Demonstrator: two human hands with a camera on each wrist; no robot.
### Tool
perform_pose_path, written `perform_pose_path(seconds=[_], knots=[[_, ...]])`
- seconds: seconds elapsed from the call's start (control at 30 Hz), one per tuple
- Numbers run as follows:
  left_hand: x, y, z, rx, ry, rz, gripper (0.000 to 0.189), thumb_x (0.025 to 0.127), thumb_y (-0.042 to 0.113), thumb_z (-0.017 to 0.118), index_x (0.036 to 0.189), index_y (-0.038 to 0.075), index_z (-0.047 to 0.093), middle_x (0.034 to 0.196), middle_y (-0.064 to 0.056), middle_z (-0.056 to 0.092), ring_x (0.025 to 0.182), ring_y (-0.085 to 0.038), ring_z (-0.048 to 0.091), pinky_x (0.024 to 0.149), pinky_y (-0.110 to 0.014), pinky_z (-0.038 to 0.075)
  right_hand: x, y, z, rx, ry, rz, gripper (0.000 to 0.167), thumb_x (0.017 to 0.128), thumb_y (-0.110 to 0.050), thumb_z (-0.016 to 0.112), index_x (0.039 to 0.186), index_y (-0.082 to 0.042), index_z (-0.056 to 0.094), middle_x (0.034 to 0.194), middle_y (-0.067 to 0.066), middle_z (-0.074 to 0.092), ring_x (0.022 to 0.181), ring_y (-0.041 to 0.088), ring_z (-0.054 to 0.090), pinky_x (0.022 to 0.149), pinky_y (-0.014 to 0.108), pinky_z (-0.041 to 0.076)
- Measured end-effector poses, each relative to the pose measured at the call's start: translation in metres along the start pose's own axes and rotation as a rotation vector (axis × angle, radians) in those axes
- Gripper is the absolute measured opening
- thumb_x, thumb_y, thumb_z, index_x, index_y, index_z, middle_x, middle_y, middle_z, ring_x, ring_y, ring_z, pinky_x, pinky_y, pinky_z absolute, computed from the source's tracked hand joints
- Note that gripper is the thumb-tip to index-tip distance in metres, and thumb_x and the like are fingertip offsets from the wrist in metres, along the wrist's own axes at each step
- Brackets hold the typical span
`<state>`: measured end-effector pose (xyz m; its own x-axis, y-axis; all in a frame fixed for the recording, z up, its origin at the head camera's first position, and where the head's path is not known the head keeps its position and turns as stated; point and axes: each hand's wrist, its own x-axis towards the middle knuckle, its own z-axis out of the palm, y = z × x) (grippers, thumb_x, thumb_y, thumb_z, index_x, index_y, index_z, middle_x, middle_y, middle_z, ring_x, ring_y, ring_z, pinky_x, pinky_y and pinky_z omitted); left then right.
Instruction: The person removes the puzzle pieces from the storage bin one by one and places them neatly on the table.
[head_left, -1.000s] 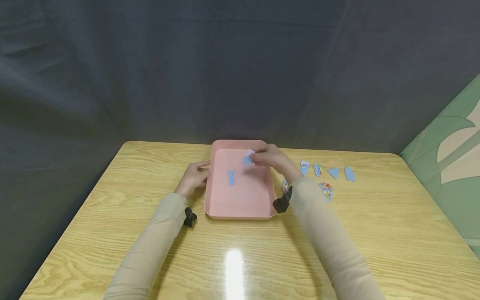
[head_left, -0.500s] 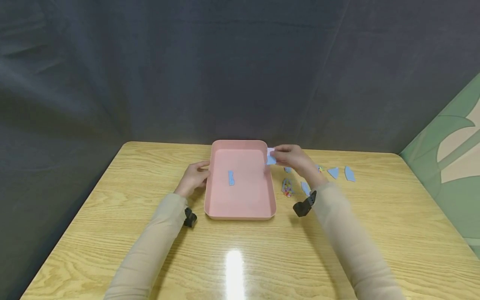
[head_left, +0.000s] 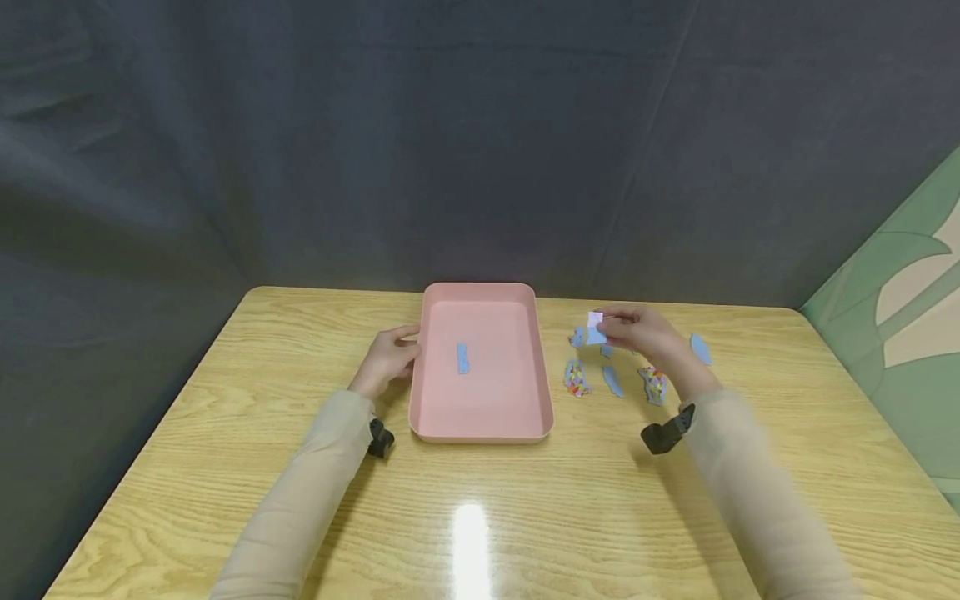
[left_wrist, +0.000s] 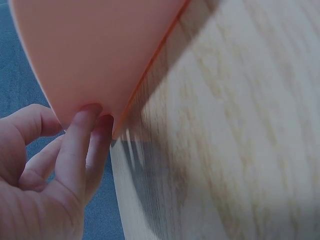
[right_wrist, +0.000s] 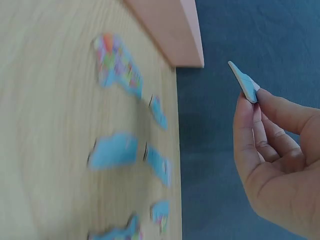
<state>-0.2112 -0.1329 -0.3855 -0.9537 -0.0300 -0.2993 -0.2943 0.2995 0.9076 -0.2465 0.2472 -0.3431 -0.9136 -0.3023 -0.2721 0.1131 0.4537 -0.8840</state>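
My right hand (head_left: 637, 332) pinches a flat light-blue and white puzzle piece (head_left: 596, 328) between thumb and fingertips. It holds the piece raised over the loose pieces on the right. From the right wrist, the held piece (right_wrist: 244, 84) appears nearly edge-on. My left hand (head_left: 386, 360) stays at the left side of a pink tray (head_left: 480, 432). Seen from the left wrist, its fingers (left_wrist: 75, 150) touch the tray's outer wall (left_wrist: 95, 50). Inside the tray lies one narrow blue piece (head_left: 462, 358).
Right of the tray lie several loose pieces, among them a colourful patterned one (head_left: 576, 379), a plain blue one (head_left: 612, 382) and another patterned one (head_left: 654, 385). A blue piece (head_left: 700, 349) lies farther right. A dark curtain (head_left: 480, 142) hangs behind the wooden table (head_left: 300, 333).
My right hand has carried the blue and white piece rightward, from over the tray to above the loose pieces. The left hand has kept its place at the tray.
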Motion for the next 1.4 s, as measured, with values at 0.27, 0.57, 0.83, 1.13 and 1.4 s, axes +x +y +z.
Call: perform_pose_path(seconds=[0.27, 0.57, 0.83, 1.13, 1.4], knots=[[0.001, -0.001, 0.000, -0.004, -0.004, 0.001, 0.053, 0.092, 0.004, 0.043, 0.144, 0.004, 0.041, 0.132, -0.026, 0.055, 0.110, -0.033, 0.062, 0.078, -0.031, 0.057, -0.023, 0.023, -0.024, 0.022, -0.021, 0.004, 0.060, 0.098, -0.015, 0.051, 0.144, 0.013, 0.025, 0.102, -0.012, 0.055, 0.090, -0.006, 0.059, 0.091, 0.016, 0.051], [0.002, -0.001, 0.001, 0.002, -0.001, 0.009, 0.053, 0.091, 0.004, 0.043, 0.144, 0.004, 0.041, 0.131, -0.026, 0.055, 0.107, -0.031, 0.062, 0.076, -0.030, 0.057, -0.041, 0.054, -0.045, 0.032, -0.001, 0.065, 0.063, 0.097, -0.010, 0.051, 0.145, 0.015, 0.018, 0.098, -0.016, 0.055, 0.089, -0.008, 0.058, 0.088, 0.016, 0.052], [0.002, -0.001, 0.001, -0.002, -0.002, 0.000, 0.053, 0.092, 0.004, 0.044, 0.144, 0.004, 0.041, 0.132, -0.026, 0.055, 0.111, -0.033, 0.061, 0.079, -0.031, 0.057, -0.054, 0.070, -0.058, 0.014, 0.020, 0.084, 0.061, 0.097, -0.006, 0.049, 0.143, 0.019, 0.018, 0.095, -0.022, 0.056, 0.088, -0.010, 0.057, 0.083, 0.014, 0.053], [0.000, 0.000, 0.001, -0.003, -0.002, 0.001, 0.053, 0.091, 0.004, 0.044, 0.144, 0.003, 0.041, 0.132, -0.026, 0.055, 0.111, -0.034, 0.061, 0.079, -0.032, 0.057, -0.062, 0.085, -0.066, 0.017, 0.017, 0.090, 0.059, 0.097, -0.004, 0.048, 0.139, 0.024, 0.018, 0.094, -0.024, 0.055, 0.087, -0.010, 0.057, 0.080, 0.011, 0.052], [0.000, 0.000, 0.001, -0.006, -0.005, 0.002, 0.054, 0.091, 0.003, 0.043, 0.144, 0.003, 0.040, 0.133, -0.026, 0.054, 0.113, -0.034, 0.060, 0.082, -0.034, 0.057, -0.064, 0.092, -0.071, 0.046, 0.001, 0.110, 0.062, 0.096, -0.009, 0.052, 0.138, 0.025, 0.020, 0.094, -0.019, 0.058, 0.086, -0.006, 0.059, 0.079, 0.013, 0.053]])
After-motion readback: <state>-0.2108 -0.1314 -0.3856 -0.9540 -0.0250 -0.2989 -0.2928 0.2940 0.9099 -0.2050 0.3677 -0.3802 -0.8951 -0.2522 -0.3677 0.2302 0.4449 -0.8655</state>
